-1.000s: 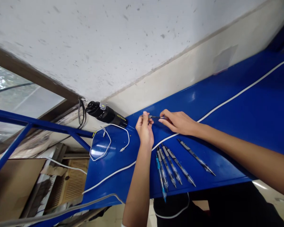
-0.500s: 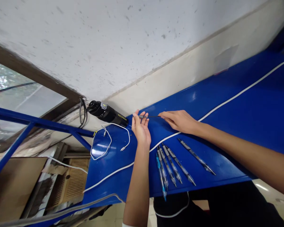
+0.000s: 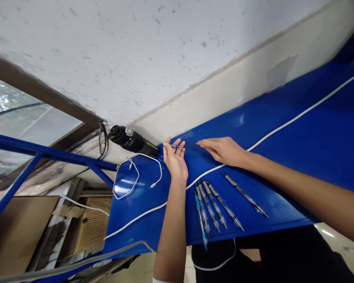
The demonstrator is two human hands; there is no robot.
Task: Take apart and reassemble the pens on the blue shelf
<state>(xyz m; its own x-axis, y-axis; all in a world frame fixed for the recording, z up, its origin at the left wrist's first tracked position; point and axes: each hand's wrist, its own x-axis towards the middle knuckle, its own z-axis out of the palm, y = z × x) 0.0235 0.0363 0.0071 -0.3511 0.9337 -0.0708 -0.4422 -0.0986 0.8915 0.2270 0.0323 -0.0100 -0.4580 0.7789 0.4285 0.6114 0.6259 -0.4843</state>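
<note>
My left hand [image 3: 176, 166], palm up, holds a small grey pen piece [image 3: 174, 146] between thumb and fingers. A thin dark pen refill [image 3: 191, 146] runs from this piece across to my right hand [image 3: 228, 151]. The right thumb and fingers pinch the refill's other end; its tip is hidden. Below the hands, several clear pens with grey clips [image 3: 214, 206] lie side by side on the blue table [image 3: 147, 232]. At their left end lies a pen with a blue clip [image 3: 200, 220]. Another grey-clipped pen [image 3: 244, 194] rests apart to the right.
A black bottle [image 3: 135, 142] stands by the wall, left of my hands. Near it lies a coiled white charging cable [image 3: 138, 173]. A long white cord [image 3: 297, 116] crosses the table, passing beneath both arms. Blue metal bars [image 3: 47, 151] border the left side.
My left hand has shifted very slightly left with the grey pen piece. The right hand has hardly moved, and the pens lie as before.
</note>
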